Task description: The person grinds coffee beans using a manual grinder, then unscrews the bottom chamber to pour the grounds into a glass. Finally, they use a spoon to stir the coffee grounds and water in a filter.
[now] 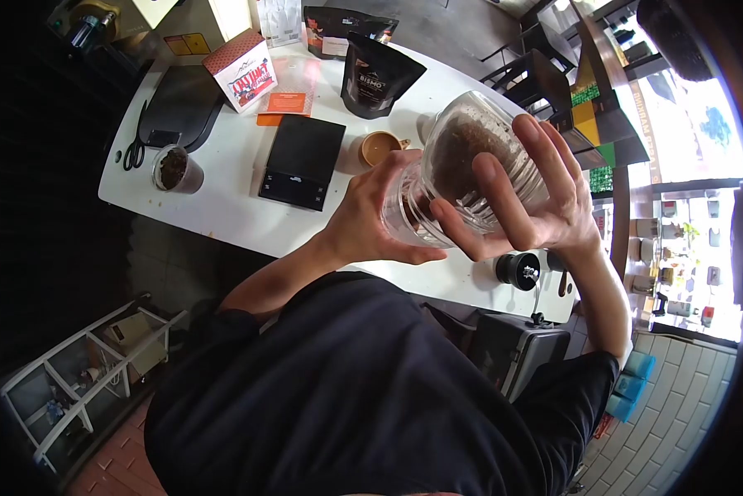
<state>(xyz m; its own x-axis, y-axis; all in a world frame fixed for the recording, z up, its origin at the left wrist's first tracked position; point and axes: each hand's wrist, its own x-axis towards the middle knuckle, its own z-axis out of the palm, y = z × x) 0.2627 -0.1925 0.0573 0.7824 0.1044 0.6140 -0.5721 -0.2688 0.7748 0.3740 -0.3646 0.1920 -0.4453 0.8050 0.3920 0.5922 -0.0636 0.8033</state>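
My right hand (545,194) is wrapped round a clear jar (466,153), its fingers spread along the near side. Brown, ground-looking stuff clings inside the jar, which is tilted in front of me. Against its lower left side is a clear ribbed cup (394,207) with some brown contents, held by my left hand (359,207) between thumb and fingers. The two vessels overlap in this view, above the white table. Just beyond my left hand stands a tan cup (381,147) of brown liquid.
On the white table (231,198) are a black scale (303,157), a plastic cup of dark grounds (177,169), scissors (136,153), a black pouch (375,78) and a printed box (243,74). A black hand grinder (516,270) stands near the right edge.
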